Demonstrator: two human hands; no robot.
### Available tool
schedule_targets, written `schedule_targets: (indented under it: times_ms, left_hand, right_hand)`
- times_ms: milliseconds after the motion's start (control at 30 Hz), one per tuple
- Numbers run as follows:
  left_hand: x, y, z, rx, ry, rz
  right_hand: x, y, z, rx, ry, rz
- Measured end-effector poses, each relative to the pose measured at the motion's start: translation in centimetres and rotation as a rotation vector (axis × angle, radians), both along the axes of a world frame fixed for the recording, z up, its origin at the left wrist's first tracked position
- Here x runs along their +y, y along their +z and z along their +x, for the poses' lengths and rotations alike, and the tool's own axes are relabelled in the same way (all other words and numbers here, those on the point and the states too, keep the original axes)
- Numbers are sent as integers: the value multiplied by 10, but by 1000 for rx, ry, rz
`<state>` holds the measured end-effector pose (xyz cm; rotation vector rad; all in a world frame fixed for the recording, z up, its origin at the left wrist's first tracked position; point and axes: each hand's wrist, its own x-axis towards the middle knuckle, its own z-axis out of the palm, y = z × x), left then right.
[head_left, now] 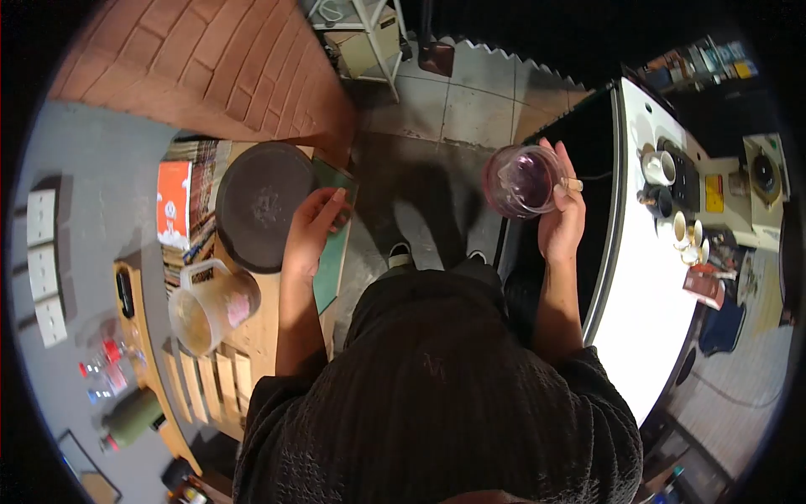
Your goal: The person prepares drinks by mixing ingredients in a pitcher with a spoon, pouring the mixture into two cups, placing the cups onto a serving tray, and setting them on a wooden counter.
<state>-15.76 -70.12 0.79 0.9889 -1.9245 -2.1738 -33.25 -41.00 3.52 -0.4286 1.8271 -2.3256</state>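
Observation:
My right hand (564, 220) holds a clear, pink-tinted glass cup (522, 181) out over the floor, beside the white counter. Its fingers stretch up along the cup's far side, and a small pale piece shows at the fingers. My left hand (315, 231) is closed, thumb against curled fingers, at the right edge of a round dark tray (264, 206). Whether anything small is in those fingers, I cannot make out. Near the left wrist, a frosted plastic pitcher (214, 311) with a handle lies on the wooden surface, its wide end facing up.
On the white counter (642, 319) to my right are white mugs (659, 168) and small cups (690, 231). A row of magazines or records (200, 189) stands behind the tray. A brick structure (210, 67) rises ahead on the left, beside a white shelf rack (369, 38).

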Motion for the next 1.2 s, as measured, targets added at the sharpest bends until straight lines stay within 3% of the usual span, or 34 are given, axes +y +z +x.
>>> schedule_targets:
  times_ms: [200, 300, 467, 667, 733, 867, 1200]
  left_hand:
    - [-12, -6, -39, 6, -182, 36]
    - [6, -5, -63, 27, -317, 37]
    - [51, -2, -107, -15, -515, 29]
    - [141, -4, -158, 38, -708, 21]
    - [182, 2, -171, 30, -737, 6]
    - [269, 8, -189, 35, -820, 0]
    - [424, 19, -217, 30, -1033, -26]
  right_hand:
    - [24, 0, 20, -62, -84, -18]
    - [40, 4, 32, 7, -212, 83]
    - [93, 16, 49, -55, -432, 24]
    - [197, 14, 65, -15, -530, 82]
    - [234, 14, 68, -59, -598, -36]
    - [293, 20, 72, -6, -661, 126]
    - [417, 10, 95, -53, -757, 173]
